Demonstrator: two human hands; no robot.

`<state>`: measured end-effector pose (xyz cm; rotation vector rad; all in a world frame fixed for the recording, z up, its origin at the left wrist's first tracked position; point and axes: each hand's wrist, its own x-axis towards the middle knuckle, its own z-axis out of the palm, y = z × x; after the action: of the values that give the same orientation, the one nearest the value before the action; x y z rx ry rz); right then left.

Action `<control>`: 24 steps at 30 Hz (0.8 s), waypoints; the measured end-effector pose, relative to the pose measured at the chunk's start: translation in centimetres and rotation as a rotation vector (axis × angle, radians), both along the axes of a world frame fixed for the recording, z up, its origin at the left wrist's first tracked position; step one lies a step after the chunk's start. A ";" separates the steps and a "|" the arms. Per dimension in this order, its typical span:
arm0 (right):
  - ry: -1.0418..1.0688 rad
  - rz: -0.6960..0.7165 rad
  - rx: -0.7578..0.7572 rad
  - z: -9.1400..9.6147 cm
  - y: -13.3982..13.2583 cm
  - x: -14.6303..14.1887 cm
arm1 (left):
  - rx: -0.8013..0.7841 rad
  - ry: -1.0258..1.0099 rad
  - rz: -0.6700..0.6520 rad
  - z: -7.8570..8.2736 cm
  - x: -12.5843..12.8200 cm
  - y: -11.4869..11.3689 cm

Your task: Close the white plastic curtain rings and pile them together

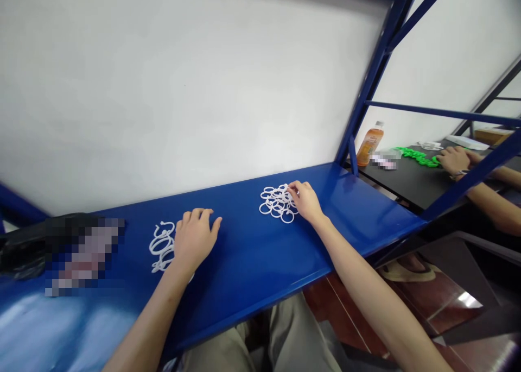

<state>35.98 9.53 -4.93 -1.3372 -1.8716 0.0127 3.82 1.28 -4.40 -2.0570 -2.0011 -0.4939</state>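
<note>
A loose pile of white plastic curtain rings lies on the blue table, right of centre. My right hand reaches into the right edge of this pile, thumb and forefinger pinched on a ring there. Further left lies a smaller group of the same rings, at least one of them unclasped. Palm down, my left hand covers the right part of that group. Its fingers are partly stretched and the thumb stands apart, with nothing visibly held. What lies beneath the left palm is hidden.
A black plastic bag and a blurred flat packet lie at the left. Blue frame posts rise at the right. Beyond them, a co-worker's hands are near green chain links and an orange drink bottle.
</note>
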 end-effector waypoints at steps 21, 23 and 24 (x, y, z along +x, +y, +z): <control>0.264 -0.194 -0.133 0.0 0.8 1.3 | -0.125 0.109 0.048 0.1 -0.7 -0.1; 0.261 -0.204 -0.118 0.0 0.8 1.5 | -0.098 0.110 0.071 0.1 -0.7 -0.2; 0.241 -0.190 -0.096 0.0 0.8 1.5 | -0.087 0.115 0.090 0.1 -0.7 -0.2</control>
<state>37.50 10.36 -4.90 -1.5036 -1.5551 0.1608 3.09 1.06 -4.27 -1.9852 -2.0696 -0.2697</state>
